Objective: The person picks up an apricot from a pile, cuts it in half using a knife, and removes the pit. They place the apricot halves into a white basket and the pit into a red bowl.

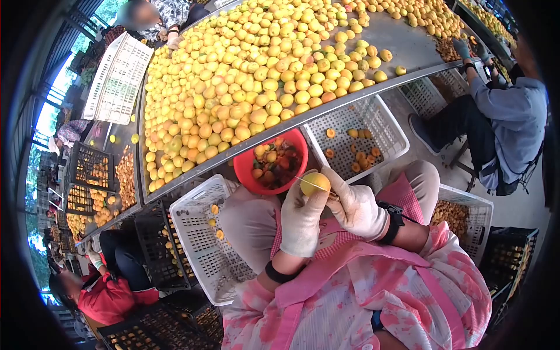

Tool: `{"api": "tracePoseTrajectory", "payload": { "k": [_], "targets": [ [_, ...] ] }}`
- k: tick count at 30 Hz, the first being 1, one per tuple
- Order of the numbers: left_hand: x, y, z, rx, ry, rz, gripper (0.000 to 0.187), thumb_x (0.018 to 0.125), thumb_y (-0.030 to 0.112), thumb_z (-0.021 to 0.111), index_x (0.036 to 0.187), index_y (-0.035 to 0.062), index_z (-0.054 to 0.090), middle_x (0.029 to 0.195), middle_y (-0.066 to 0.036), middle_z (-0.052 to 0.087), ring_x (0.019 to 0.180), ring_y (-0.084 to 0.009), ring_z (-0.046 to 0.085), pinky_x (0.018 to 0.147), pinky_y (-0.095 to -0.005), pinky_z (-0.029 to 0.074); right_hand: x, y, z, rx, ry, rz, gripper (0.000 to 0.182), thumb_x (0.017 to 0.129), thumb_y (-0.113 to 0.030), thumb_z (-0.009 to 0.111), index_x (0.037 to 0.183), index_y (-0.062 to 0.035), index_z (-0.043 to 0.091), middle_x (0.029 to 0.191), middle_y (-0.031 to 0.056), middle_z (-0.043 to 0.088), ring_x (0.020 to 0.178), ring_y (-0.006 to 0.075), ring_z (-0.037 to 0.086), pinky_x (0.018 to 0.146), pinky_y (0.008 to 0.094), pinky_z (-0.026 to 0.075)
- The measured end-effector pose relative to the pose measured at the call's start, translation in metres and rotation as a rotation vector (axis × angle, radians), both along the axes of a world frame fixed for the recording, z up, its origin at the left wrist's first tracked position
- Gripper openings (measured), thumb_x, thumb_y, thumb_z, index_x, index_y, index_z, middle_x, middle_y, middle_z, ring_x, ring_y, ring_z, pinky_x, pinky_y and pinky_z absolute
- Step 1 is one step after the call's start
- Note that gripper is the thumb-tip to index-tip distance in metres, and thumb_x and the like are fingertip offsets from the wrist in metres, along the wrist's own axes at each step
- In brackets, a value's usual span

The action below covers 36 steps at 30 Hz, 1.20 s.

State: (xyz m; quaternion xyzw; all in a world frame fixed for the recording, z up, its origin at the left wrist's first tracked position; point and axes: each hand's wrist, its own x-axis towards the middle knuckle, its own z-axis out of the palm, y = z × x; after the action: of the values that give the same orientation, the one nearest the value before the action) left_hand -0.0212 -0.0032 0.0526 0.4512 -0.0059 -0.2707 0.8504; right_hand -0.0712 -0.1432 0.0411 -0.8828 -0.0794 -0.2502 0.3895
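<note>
My left hand [300, 224], in a pale work glove, grips a yellow apricot [315, 184] between thumb and fingers above my lap. My right hand [359, 211], gloved too, is closed on a thin knife [301, 178] whose narrow blade lies across the apricot; its handle is hidden in the glove. Just beyond my hands, a red bowl [238, 166] holds dark, damaged-looking fruit and bits. To its right, a white crate [396, 131] contains several apricot halves. Another white crate [192, 230] by my left knee has a few halves in it.
A metal-edged table [402, 49] heaped with whole apricots [233, 87] spans the space ahead. A crate of halves [452, 219] stands at my right. Co-workers sit right [513, 116] and lower left [114, 297]; another person [154, 17] reaches over the far left corner.
</note>
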Motion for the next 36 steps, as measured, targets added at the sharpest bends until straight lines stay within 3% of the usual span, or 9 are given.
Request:
{"api": "tracePoseTrajectory", "payload": {
  "k": [2,4,5,7,13,16,20,25,36],
  "targets": [
    [-0.001,-0.001,0.004,0.04,-0.041,0.022,0.058,0.082,0.018,0.077,0.13,-0.0022,0.049,0.109,0.0,0.058,0.096,-0.0061,0.054,0.083,-0.0228,0.047,-0.002,0.0,0.004,-0.048,0.064,0.011,0.057,0.092,-0.021,0.061,0.14,0.0011,0.039,0.074,0.0134,0.065,0.059,0.0297,0.065,0.052,0.0355,0.051],
    [-0.003,-0.002,0.013,0.412,-0.408,0.072,0.06,0.081,0.022,0.079,0.128,-0.0019,0.05,0.106,-0.004,0.062,0.091,-0.0103,0.059,0.08,-0.0256,0.05,-0.001,-0.002,0.0,-0.051,0.075,0.014,0.057,0.092,-0.022,0.061,0.139,0.001,0.039,0.073,0.0132,0.065,0.058,0.0295,0.064,0.051,0.0355,0.051],
    [-0.003,-0.001,0.009,0.411,-0.405,0.07,0.06,0.081,0.022,0.079,0.128,-0.0019,0.05,0.106,-0.004,0.062,0.091,-0.0103,0.059,0.08,-0.0256,0.05,0.0,-0.003,-0.002,-0.058,0.083,0.016,0.057,0.092,-0.023,0.06,0.139,0.0009,0.039,0.073,0.0129,0.064,0.056,0.0292,0.063,0.05,0.0356,0.05],
    [0.002,0.002,0.0,0.637,-0.682,0.116,0.063,0.077,0.025,0.081,0.126,-0.0016,0.052,0.101,-0.011,0.065,0.087,-0.0185,0.065,0.077,-0.0305,0.052,0.001,-0.006,-0.007,-0.043,0.08,0.04,0.057,0.092,-0.023,0.06,0.139,0.001,0.039,0.072,0.0125,0.064,0.054,0.0289,0.063,0.049,0.0356,0.05],
    [0.006,0.006,0.006,0.788,-0.839,0.055,0.066,0.075,0.028,0.082,0.125,-0.0028,0.051,0.101,-0.017,0.065,0.09,-0.027,0.066,0.08,-0.0352,0.053,0.002,-0.006,-0.008,-0.009,0.021,0.069,0.056,0.093,-0.023,0.059,0.139,0.0019,0.039,0.071,0.0123,0.063,0.052,0.0284,0.062,0.046,0.0355,0.048],
    [0.006,0.004,0.006,0.729,-0.715,0.028,0.068,0.075,0.031,0.081,0.126,-0.0029,0.051,0.105,-0.018,0.064,0.093,-0.0269,0.066,0.082,-0.0355,0.053,0.002,-0.008,-0.001,-0.053,0.053,0.057,0.056,0.093,-0.022,0.059,0.139,0.0021,0.039,0.072,0.0126,0.064,0.053,0.0278,0.062,0.046,0.035,0.048],
    [0.001,-0.004,0.008,0.662,-0.761,0.075,0.067,0.076,0.03,0.081,0.126,-0.0026,0.05,0.107,-0.017,0.062,0.095,-0.0254,0.064,0.083,-0.0347,0.052,0.003,-0.005,-0.008,-0.024,0.004,0.047,0.057,0.092,-0.021,0.06,0.139,0.0022,0.039,0.069,0.012,0.062,0.052,0.0268,0.062,0.045,0.0347,0.048],
    [0.004,-0.002,-0.008,0.566,-0.531,0.071,0.056,0.077,0.024,0.079,0.119,-0.0009,0.053,0.1,-0.012,0.061,0.089,-0.0206,0.061,0.08,-0.0315,0.05,-0.001,-0.003,-0.009,-0.055,0.059,0.068,0.062,0.089,-0.019,0.064,0.141,0.0017,0.036,0.064,0.0106,0.06,0.053,0.0277,0.062,0.046,0.0356,0.047],
    [-0.003,0.0,-0.016,0.493,-0.577,0.077,0.043,0.077,0.014,0.078,0.111,0.001,0.055,0.094,-0.01,0.063,0.083,-0.0192,0.063,0.075,-0.031,0.052,0.004,-0.028,0.015,-0.059,0.223,0.297,0.062,0.091,-0.025,0.061,0.144,-0.0092,0.034,0.068,0.0119,0.062,0.056,0.0327,0.062,0.05,0.0393,0.048]
  ]
}}
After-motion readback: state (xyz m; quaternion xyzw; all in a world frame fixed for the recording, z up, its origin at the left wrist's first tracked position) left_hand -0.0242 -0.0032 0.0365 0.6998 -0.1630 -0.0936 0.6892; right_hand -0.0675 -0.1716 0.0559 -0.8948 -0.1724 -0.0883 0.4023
